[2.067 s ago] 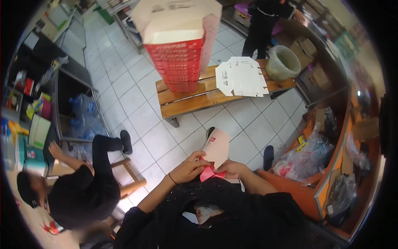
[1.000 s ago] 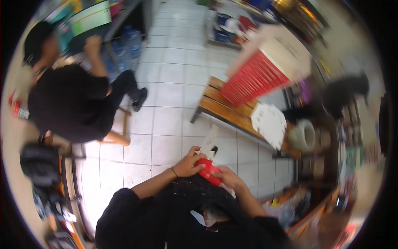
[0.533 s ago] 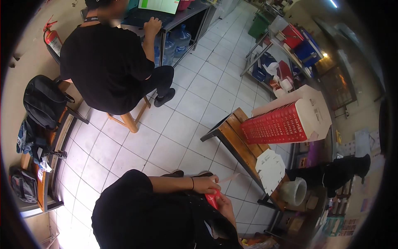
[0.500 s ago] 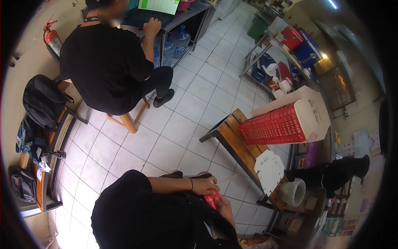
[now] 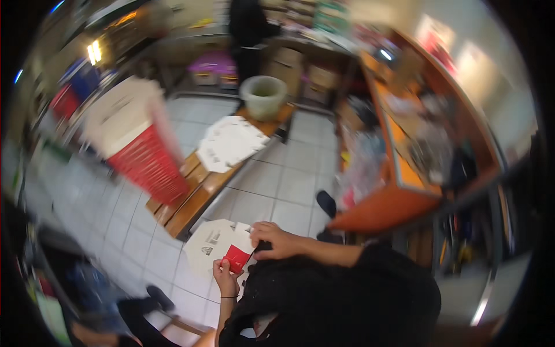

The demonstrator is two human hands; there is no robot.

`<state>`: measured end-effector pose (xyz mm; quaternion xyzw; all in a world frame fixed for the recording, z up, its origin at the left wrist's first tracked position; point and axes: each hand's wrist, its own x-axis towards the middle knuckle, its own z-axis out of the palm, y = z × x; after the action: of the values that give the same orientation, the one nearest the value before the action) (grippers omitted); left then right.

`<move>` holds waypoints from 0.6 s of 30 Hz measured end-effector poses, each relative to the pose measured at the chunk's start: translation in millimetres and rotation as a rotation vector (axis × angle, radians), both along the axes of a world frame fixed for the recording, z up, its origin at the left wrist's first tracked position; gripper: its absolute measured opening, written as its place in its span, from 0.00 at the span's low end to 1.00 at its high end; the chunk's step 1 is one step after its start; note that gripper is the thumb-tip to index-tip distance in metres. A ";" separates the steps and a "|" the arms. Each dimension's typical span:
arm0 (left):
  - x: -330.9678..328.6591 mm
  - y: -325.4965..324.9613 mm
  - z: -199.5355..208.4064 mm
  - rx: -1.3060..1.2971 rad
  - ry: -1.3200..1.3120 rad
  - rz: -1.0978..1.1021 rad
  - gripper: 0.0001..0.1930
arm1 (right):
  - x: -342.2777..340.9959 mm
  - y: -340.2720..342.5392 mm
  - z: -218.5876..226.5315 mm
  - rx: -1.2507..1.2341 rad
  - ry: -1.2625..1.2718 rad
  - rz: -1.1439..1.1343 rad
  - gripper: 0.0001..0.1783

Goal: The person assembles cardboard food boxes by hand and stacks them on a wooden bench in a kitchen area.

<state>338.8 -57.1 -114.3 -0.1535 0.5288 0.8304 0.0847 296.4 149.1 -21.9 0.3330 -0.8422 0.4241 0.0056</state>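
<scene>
My left hand (image 5: 228,282), with a dark band at the wrist, pinches a small folded red cardboard flap (image 5: 236,258) between thumb and fingers. Against it lies a white octagonal cardboard sheet (image 5: 205,246) with dark print; whether the flap is joined to the sheet I cannot tell. My right hand (image 5: 278,240) is at the sheet's right edge, its fingers curved and apart from the thumb. Its fingertips are close to the edge, and I see nothing in its grasp.
A wooden bench (image 5: 202,194) ahead bears a tall stack of red boxes (image 5: 151,165), flat white cardboard sheets (image 5: 228,141) and a pale bucket (image 5: 263,95). An orange-edged cabinet (image 5: 384,208) stands at right. A person in black (image 5: 248,29) is at the far counter; another's leg (image 5: 144,318) shows lower left.
My view has swung to the right, blurring parts of the picture. Both hands were together on the red flap; now the left holds it and the right is apart from it.
</scene>
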 end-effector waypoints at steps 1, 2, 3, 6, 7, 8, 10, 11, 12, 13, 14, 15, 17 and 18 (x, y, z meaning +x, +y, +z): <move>2.0 1.4 2.0 0.033 0.029 0.004 0.11 | 4.6 1.1 -3.3 -0.015 -0.040 -0.011 0.17; 3.8 2.0 3.9 0.011 0.013 -0.077 0.11 | 11.4 0.6 -8.7 -0.031 -0.081 -0.001 0.17; -0.7 7.6 6.8 -0.063 0.044 -0.187 0.10 | 17.2 0.8 -10.7 -0.090 0.073 -0.033 0.15; -27.1 27.2 27.9 -0.151 0.092 -0.372 0.10 | 13.7 16.3 -15.6 -0.062 0.122 -0.318 0.12; -30.4 36.2 35.3 -0.166 0.082 -0.365 0.10 | 14.1 24.3 -15.1 -0.113 0.013 -0.433 0.10; -34.3 43.4 39.8 -0.181 0.075 -0.355 0.10 | 13.0 29.6 -18.1 -0.125 0.008 -0.448 0.10; -42.4 53.9 43.1 -0.266 0.126 -0.440 0.10 | 10.6 39.4 -25.2 -0.098 -0.073 -0.533 0.10; -46.5 59.8 44.7 -0.339 0.182 -0.512 0.10 | 10.3 46.9 -28.3 -0.021 -0.123 -0.446 0.13; -52.1 70.3 47.5 -0.349 0.181 -0.530 0.10 | 9.3 56.7 -30.0 -0.033 -0.126 -0.462 0.13; -57.8 81.8 51.1 -0.331 0.192 -0.576 0.11 | 8.1 65.8 -30.7 0.008 -0.162 -0.398 0.13; -63.5 92.6 53.7 -0.312 0.204 -0.623 0.12 | 7.3 75.6 -31.5 0.049 -0.195 -0.336 0.13; -71.4 102.1 51.4 -0.357 0.240 -0.680 0.13 | 6.6 85.8 -33.5 0.036 -0.194 -0.355 0.13; -87.7 132.4 56.9 -0.373 0.280 -0.702 0.13 | -1.0 113.6 -33.6 0.046 -0.270 -0.390 0.17; -95.4 148.9 59.6 -0.379 0.312 -0.714 0.12 | -0.7 128.0 -31.9 0.037 -0.262 -0.405 0.17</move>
<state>243.4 91.8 -54.8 0.1537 0.6984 0.6504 0.2560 295.7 277.1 -53.8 0.0994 -0.8930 0.4383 -0.0245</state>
